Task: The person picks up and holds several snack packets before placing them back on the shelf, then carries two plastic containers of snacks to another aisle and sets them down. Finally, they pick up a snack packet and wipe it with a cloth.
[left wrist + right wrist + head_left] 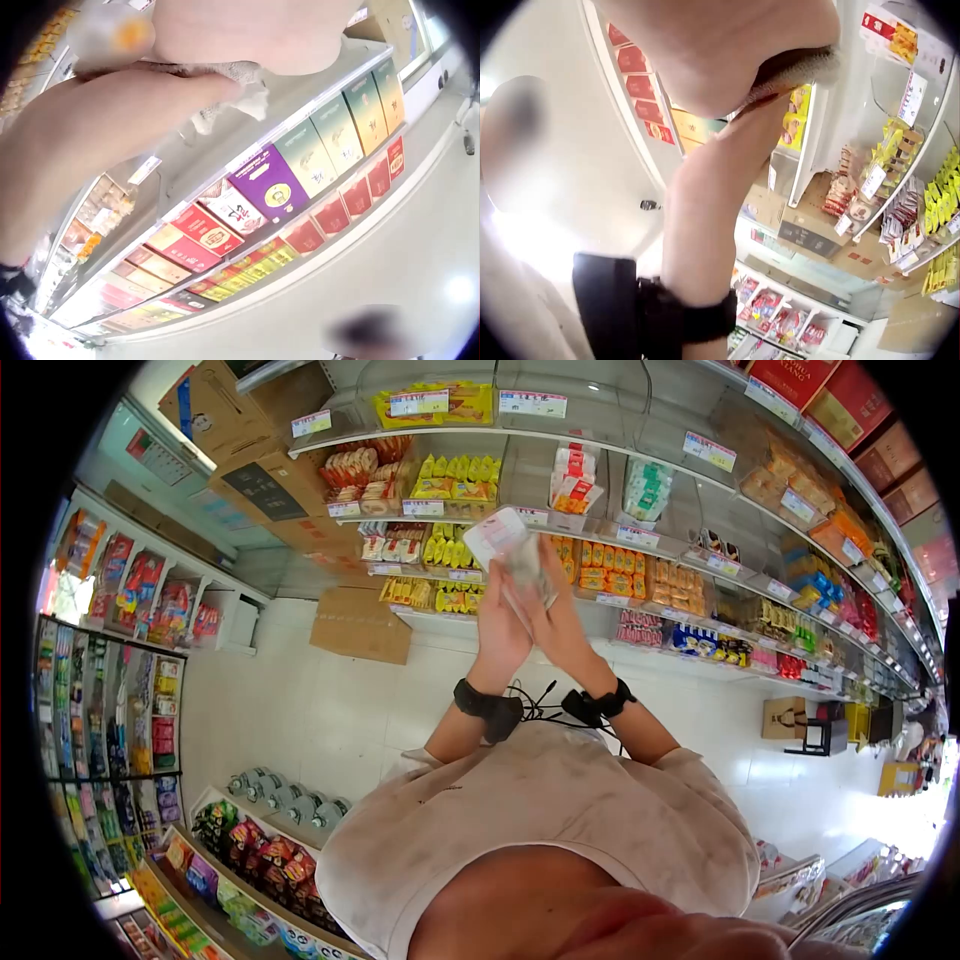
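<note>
In front of the shelves my two hands come together, raised at chest height with wrists apart. A greyish woven cloth (244,73) sits between them, its frayed white edge hanging below the thumb in the left wrist view. My left hand (503,625) grips the cloth from one side, and my right hand (556,615) holds it from the other. Past the fingertips in the head view shows a whitish rounded piece (497,532) with faint pink marks; I cannot tell whether it is part of the cloth. The right wrist view shows the cloth's grey edge under the palm.
Tiered shelves with price tags hold yellow snack packs (455,478) and orange packs (612,568). A cardboard box (360,625) stands on the floor at left. Behind to the left are water bottles (290,797) and a rack of snacks. Boxed goods (274,191) line another shelf.
</note>
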### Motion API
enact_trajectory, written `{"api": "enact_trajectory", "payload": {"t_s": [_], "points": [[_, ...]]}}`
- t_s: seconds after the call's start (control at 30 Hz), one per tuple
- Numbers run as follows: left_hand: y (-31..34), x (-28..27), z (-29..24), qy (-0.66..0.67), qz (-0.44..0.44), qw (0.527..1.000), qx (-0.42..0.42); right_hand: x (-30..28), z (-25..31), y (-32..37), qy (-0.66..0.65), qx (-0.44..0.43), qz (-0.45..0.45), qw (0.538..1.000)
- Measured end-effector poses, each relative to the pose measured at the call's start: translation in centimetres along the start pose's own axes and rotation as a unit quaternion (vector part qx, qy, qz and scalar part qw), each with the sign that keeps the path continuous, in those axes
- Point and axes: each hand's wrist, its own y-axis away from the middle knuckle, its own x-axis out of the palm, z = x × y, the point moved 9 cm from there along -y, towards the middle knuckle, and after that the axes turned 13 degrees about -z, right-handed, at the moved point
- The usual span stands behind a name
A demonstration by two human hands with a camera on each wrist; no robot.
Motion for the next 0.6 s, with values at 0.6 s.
{"api": "enact_trajectory", "payload": {"t_s": [0.6], "points": [[-2.4,-4.5,-6.8,-0.181,0.017,0.979,0.088,2.7,0.4,0.6,0.021,0.044,0.009,0.999]]}}
